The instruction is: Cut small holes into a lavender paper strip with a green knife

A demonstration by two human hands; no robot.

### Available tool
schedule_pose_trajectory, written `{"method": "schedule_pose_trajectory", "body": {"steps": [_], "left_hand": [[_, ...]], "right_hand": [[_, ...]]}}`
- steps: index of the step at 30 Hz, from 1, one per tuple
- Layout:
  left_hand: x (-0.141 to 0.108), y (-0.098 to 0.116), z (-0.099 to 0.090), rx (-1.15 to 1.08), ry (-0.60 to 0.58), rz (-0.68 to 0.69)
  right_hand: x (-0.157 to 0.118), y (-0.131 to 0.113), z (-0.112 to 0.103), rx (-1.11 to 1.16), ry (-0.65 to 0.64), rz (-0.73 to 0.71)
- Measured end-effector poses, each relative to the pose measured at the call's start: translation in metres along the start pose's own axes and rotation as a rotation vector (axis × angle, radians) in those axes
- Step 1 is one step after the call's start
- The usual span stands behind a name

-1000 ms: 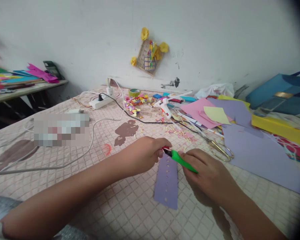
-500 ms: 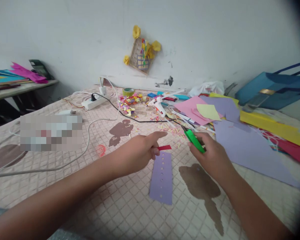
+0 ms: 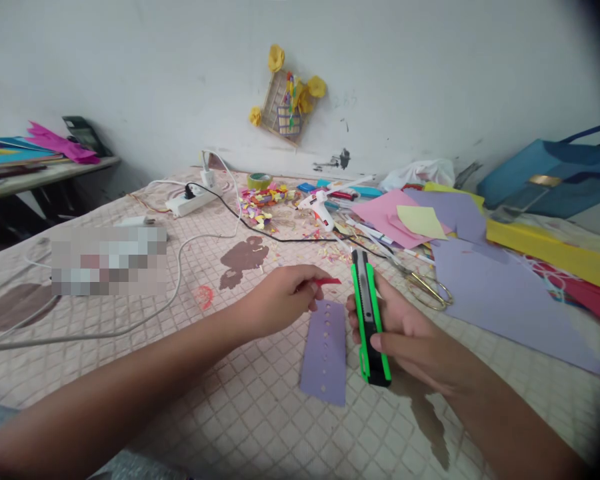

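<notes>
Green and black, the craft knife sits in the person's right hand, its narrow end pointing away toward the wall. That hand is wrapped loosely about it: the thumb presses on the dark lower part of the handle, while the fingers pass behind and their tips come round the far edge. Over on the other side, the left hand is drawn together, thumb and fingers pinching a small red strip whose free end sticks out toward the knife, just short of touching it. Between the two hands, a purple strip pierced with a row of holes lies flat on the checked tablecloth, its far end just beneath the left fingertips. From where I stand, I can see gold-handled scissors near the right hand, beside a large purple sheet, and a white glue gun farther back.
</notes>
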State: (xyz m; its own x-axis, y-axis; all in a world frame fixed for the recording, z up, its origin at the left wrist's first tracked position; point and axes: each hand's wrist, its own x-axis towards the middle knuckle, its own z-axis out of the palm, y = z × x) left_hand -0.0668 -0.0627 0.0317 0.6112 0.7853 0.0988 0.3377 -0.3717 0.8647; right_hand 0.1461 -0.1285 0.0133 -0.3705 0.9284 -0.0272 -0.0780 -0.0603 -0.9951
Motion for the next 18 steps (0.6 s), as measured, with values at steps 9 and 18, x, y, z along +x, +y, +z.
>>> {"method": "schedule_pose_trajectory", "body": {"steps": [9, 18], "left_hand": [[0.013, -0.004, -0.01, 0.018, -0.044, -0.233], [0.019, -0.016, -0.025, 0.434, -0.143, -0.216]], "right_hand": [[0.0, 0.007, 0.001, -0.264, 0.104, -0.145], [-0.005, 0.002, 0.005, -0.805, 0.025, -0.097]]}}
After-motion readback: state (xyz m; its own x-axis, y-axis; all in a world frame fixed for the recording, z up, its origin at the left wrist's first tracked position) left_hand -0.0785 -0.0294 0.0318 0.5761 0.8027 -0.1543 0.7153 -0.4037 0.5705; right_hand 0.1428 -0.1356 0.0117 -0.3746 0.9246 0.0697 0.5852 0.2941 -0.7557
